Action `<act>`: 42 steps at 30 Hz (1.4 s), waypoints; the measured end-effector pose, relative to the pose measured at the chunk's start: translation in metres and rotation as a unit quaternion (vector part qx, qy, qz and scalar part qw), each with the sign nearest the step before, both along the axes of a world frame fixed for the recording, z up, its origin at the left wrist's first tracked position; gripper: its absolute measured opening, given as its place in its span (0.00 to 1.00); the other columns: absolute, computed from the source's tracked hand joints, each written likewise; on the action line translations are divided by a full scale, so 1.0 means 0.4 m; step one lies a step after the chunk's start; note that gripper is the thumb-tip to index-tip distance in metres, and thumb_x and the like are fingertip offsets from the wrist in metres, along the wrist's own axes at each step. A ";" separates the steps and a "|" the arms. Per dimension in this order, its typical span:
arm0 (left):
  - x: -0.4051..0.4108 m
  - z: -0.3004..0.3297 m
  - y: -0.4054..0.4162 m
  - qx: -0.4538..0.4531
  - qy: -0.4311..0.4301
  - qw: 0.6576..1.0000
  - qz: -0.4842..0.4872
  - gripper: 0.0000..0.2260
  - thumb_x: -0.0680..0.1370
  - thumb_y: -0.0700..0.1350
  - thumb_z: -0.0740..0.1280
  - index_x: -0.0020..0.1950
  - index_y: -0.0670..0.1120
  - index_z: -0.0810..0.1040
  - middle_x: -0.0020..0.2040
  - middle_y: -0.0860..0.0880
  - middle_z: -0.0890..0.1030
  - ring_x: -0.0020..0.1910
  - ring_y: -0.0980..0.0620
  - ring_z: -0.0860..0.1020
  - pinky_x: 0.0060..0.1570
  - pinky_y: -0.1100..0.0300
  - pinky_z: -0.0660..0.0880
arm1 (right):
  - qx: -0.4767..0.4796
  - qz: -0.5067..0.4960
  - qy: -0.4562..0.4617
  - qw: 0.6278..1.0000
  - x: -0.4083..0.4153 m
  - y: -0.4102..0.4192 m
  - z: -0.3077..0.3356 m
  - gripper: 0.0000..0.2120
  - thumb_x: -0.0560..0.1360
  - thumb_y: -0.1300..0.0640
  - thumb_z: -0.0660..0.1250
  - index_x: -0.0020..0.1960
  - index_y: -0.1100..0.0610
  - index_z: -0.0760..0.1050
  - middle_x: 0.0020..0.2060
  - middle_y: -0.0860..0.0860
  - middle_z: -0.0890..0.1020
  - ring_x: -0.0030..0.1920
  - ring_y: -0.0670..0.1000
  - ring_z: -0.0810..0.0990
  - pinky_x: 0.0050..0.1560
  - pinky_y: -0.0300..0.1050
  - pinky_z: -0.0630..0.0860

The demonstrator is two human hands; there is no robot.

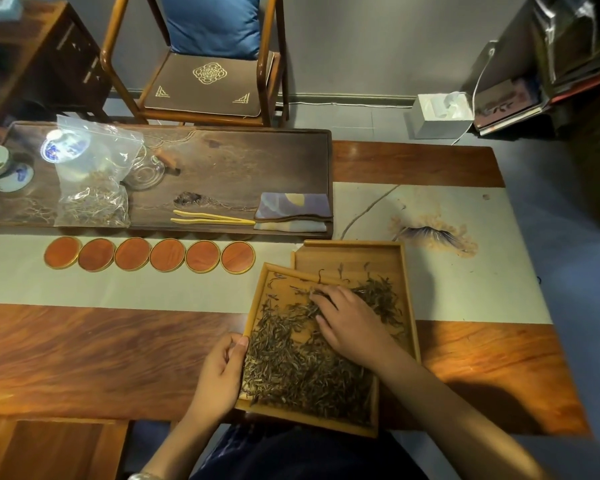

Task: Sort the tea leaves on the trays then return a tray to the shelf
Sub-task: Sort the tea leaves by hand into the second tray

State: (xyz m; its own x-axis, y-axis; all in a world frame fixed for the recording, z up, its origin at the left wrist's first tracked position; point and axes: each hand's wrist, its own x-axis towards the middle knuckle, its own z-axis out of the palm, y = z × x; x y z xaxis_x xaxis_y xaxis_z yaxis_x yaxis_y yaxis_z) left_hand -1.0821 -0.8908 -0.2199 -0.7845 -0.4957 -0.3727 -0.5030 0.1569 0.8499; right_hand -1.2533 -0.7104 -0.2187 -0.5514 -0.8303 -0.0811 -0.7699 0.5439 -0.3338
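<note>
**Sorting in full swing, shelf trip not yet begun**

Head view, the only one we have: two wooden trays sit on the tabletop (84, 358), and the near tray (326, 422) is tipped up with its far edge resting over the rim of the far tray (361, 252). The bulk of the tea leaves (302, 368) lies in the near tray, a thick dark heap across its lower half. A smaller scatter (381, 296) has crossed into the far tray, while the upper part of that tray shows bare wood.

The left hand (219, 372) steadies the near tray, its grip pressed onto the left rim with the thumb on top of the edge. The right hand (350, 323) lies flat over the leaves where the two trays meet, fingers loosely spread and touching the leaves; whether the fingertips pinch any leaf, I cannot tell.

My read: the sort is well short of done, since most of the leaves are in the near tray and only a minority has moved across. Neither tray is lifted clear, so the return leg has not started. No shelf is clearly in view; the wooden tongs (212, 217) on the dark tea board (257, 161) lie unused.
</note>
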 end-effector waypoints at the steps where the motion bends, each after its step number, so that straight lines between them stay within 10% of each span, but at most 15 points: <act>1: -0.001 -0.001 -0.001 -0.001 0.001 1.000 0.000 0.13 0.81 0.46 0.58 0.43 0.40 0.74 0.35 0.39 0.72 0.36 0.52 0.71 0.35 0.68 0.66 | -0.002 -0.006 0.002 1.000 -0.002 0.008 0.002 0.19 0.79 0.53 0.59 0.68 0.58 0.70 0.65 0.55 0.73 0.66 0.55 0.70 0.67 0.51 0.69; 15: -0.009 0.000 -0.006 -0.014 0.015 1.000 -0.004 0.10 0.82 0.45 0.59 0.42 0.48 0.76 0.33 0.61 0.77 0.34 0.63 0.74 0.35 0.73 0.66 | -0.011 0.013 0.009 1.000 0.046 0.007 -0.005 0.19 0.77 0.51 0.62 0.66 0.55 0.72 0.67 0.55 0.72 0.68 0.56 0.69 0.68 0.51 0.67; 25: 0.003 0.006 -0.019 0.006 -0.009 1.000 0.018 0.11 0.80 0.50 0.59 0.46 0.47 0.77 0.36 0.45 0.76 0.34 0.55 0.74 0.39 0.59 0.68 | -0.014 -0.045 -0.014 0.999 0.019 0.046 -0.024 0.20 0.75 0.59 0.66 0.66 0.56 0.71 0.65 0.54 0.73 0.66 0.54 0.71 0.62 0.49 0.74; 42: 0.009 0.012 -0.021 0.005 -0.008 1.000 0.021 0.10 0.81 0.46 0.59 0.46 0.44 0.77 0.41 0.43 0.80 0.41 0.52 0.77 0.40 0.68 0.69 | -0.099 -0.201 -0.134 0.965 -0.058 0.101 -0.034 0.12 0.78 0.60 0.61 0.60 0.55 0.75 0.55 0.49 0.73 0.52 0.45 0.74 0.51 0.37 0.71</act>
